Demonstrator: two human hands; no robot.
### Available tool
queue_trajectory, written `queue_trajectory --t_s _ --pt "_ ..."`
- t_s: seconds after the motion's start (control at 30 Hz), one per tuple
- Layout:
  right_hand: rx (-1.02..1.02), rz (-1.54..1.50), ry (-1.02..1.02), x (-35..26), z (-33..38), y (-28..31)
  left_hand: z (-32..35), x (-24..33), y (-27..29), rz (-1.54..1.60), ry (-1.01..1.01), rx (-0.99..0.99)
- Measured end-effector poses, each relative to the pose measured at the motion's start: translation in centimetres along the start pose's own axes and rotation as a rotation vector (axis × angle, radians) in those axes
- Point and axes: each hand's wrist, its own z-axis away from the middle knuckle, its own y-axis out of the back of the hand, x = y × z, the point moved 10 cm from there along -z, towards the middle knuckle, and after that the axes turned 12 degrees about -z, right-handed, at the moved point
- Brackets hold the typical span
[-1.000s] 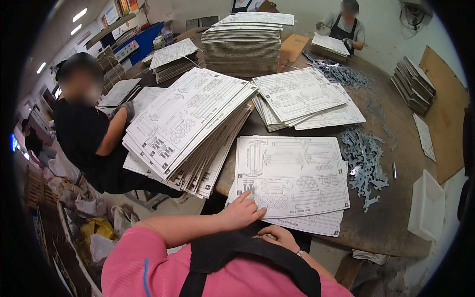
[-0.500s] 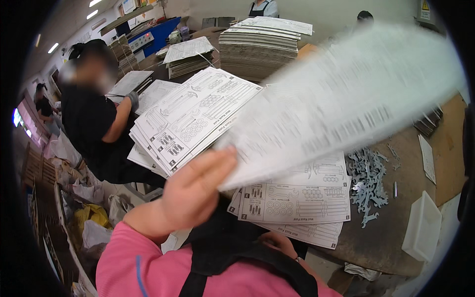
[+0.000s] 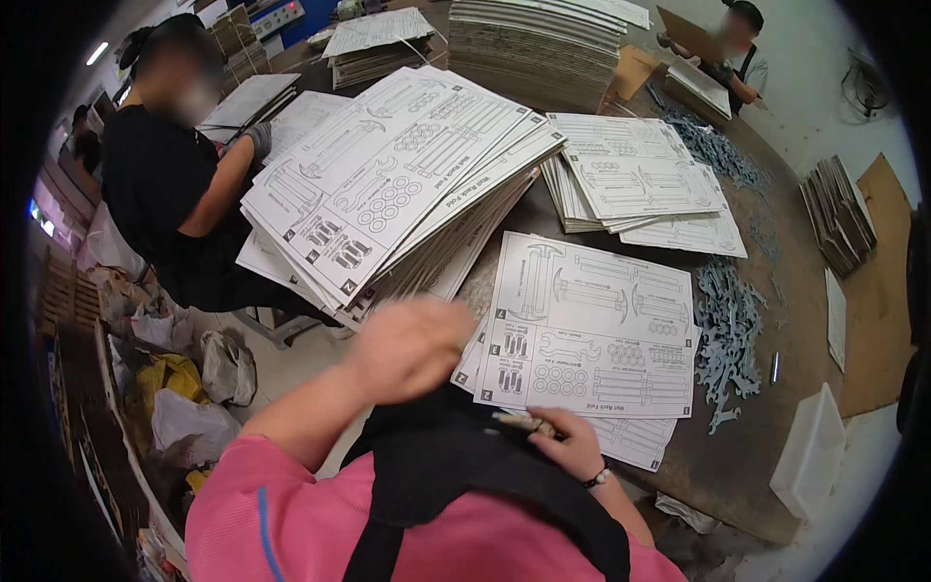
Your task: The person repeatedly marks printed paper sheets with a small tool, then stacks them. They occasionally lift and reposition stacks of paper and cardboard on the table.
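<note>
My left hand (image 3: pixel 412 351) is over the near edge of a tall, uneven stack of printed white cards (image 3: pixel 378 175). Motion smears its fingers, and no card shows in it. Low in front of my black apron (image 3: pixel 427 456), my right hand (image 3: pixel 570 446) is closed round a small, pale, partly metallic-looking thing (image 3: pixel 522 422) whose kind I cannot make out. Just beyond that hand lies a small pile of printed cards (image 3: pixel 596 330) with tool drawings. Another pile of such cards (image 3: pixel 645 184) sits farther back. A heap of grey metal wrenches (image 3: pixel 727 339) spreads to the right.
A white plastic tray (image 3: pixel 810 456) stands at the table's right edge, near a short metal rod (image 3: pixel 775 367). At the back rises a tall stack of boards (image 3: pixel 533 53). Co-workers are at the left (image 3: pixel 160 184) and far right (image 3: pixel 747 58). Bags (image 3: pixel 189 427) lie on the floor at left.
The card that my left hand was swinging has left it; where it landed is unclear. My right hand has come up into fuller view with the small thing. The view has shifted.
</note>
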Motion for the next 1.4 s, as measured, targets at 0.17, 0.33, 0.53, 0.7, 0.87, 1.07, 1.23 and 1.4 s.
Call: queue_trajectory --t_s 0.17,0.33,0.53,0.7,0.87,1.07,1.23,1.4 --pt "0.268 -0.125 -0.062 0.6 -3.8 3.4 4.6 -0.8 -14.1 0.010 0.016 -0.382" --pt "0.363 -0.022 -0.186 2.4 -8.6 3.2 6.2 -2.2 -16.5 0.063 0.090 -0.335" --pt "0.402 0.087 -0.211 3.7 -10.5 2.7 7.0 -3.0 -16.5 0.100 0.146 -0.291" --pt "0.455 -0.102 -0.440 7.0 -9.8 3.7 7.0 -3.2 -16.5 0.127 0.150 -0.253" --pt "0.107 0.917 -0.002 -2.1 -13.2 -3.3 7.0 -3.5 -16.8 0.096 0.146 -0.273" --pt "0.389 0.221 -0.217 1.8 -11.1 4.1 6.8 -3.3 -16.2 0.109 0.161 -0.244" --pt "0.471 -0.033 -0.407 6.1 -9.4 5.3 6.6 -3.3 -16.1 0.107 0.156 -0.233" --pt "0.325 0.387 -0.253 1.5 -11.6 3.5 6.6 -3.2 -16.2 0.104 0.160 -0.224"
